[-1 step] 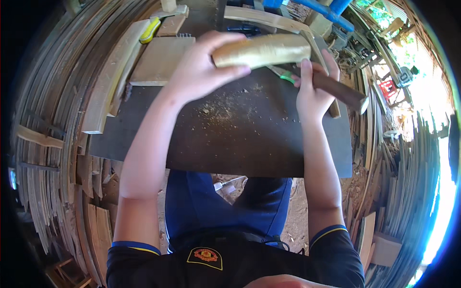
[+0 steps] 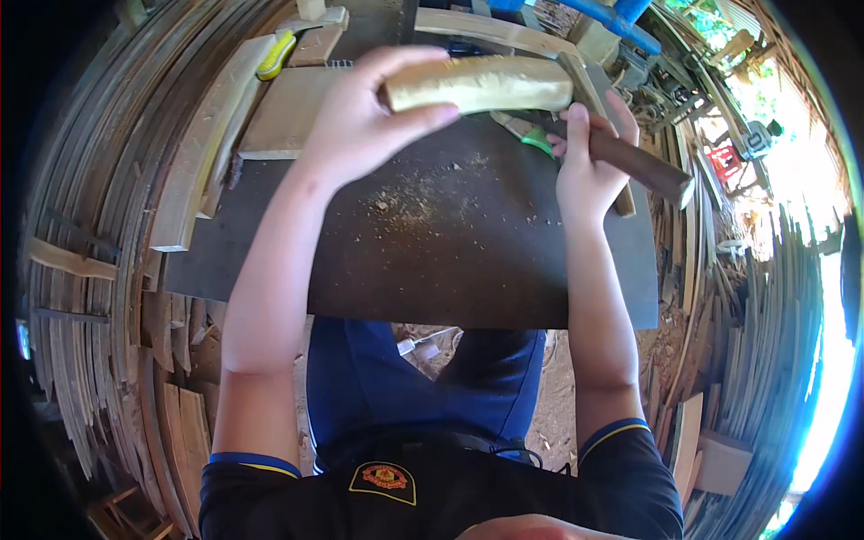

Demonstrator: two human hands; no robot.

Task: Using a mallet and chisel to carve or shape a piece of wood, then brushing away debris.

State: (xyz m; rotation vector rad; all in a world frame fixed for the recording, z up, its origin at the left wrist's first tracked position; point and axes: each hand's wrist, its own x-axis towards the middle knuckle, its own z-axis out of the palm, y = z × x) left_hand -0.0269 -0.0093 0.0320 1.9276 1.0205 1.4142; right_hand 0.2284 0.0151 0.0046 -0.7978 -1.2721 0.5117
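Note:
My left hand (image 2: 355, 126) is wrapped around the left end of a pale, rounded, slightly bowed piece of wood (image 2: 486, 85), held above the dark worktop (image 2: 432, 279). Its thumb presses along the near side. At the wood's right end, my right hand (image 2: 589, 171) grips a tool with a dark brown wooden handle (image 2: 646, 168); the handle points to the right and toward me. The working end of that tool is mostly hidden behind the fingers and the wood. A tool with a green handle (image 2: 538, 138) lies on the worktop just beyond my right hand.
Sawdust and small chips (image 2: 409, 202) are scattered on the worktop. To the left lie a flat wooden block (image 2: 279, 108), a long beam (image 2: 202, 166) and a yellow-handled tool (image 2: 276, 54). Blue metal bars (image 2: 621, 31) stand at the far right. Stacked wood strips (image 2: 99, 180) flank the bench.
The piece of wood, with my left hand on it, has shifted slightly left and away from me. My right hand keeps its grip on the handle, nearly in place.

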